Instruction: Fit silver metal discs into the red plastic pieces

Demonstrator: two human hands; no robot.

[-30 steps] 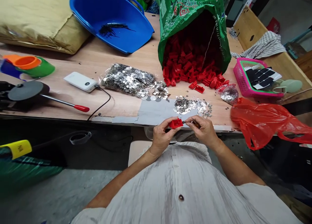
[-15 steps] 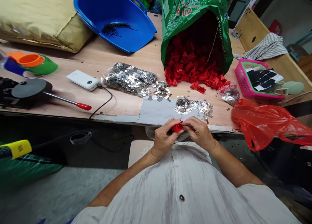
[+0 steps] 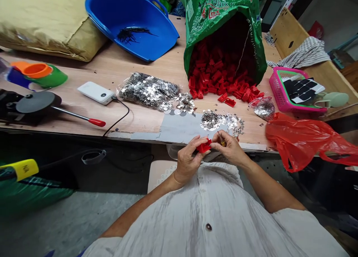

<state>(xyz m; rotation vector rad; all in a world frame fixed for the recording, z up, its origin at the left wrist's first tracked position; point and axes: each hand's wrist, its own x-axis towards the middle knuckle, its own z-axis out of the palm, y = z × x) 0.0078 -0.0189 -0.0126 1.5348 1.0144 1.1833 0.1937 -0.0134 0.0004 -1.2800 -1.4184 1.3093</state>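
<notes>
My left hand [image 3: 190, 156] pinches a small red plastic part [image 3: 204, 146] between thumb and fingers, just off the front edge of the table. Close on its right, my right hand [image 3: 228, 147] is closed, with thumb and fingertips at the part's right side. A small slim thing with a yellow end [image 3: 223, 142] shows among the right fingers; its kind I cannot make out. Beyond the hands, small silvery metal pieces [image 3: 214, 121] lie in a loose pile on a grey sheet [image 3: 179, 128].
A green sack [image 3: 223, 11] spills red plastic parts [image 3: 218, 76]. A bag of metal pieces [image 3: 149, 89], a white power bank [image 3: 96, 93], a blue scoop-shaped basin [image 3: 156, 44] and a lever tool [image 3: 75, 115] stand left. A pink basket [image 3: 275, 87] and red plastic bag [image 3: 296, 137] lie right.
My right hand has turned and its fingers have lifted slightly, so the yellow end now shows. The left hand keeps the red part in nearly the same place.
</notes>
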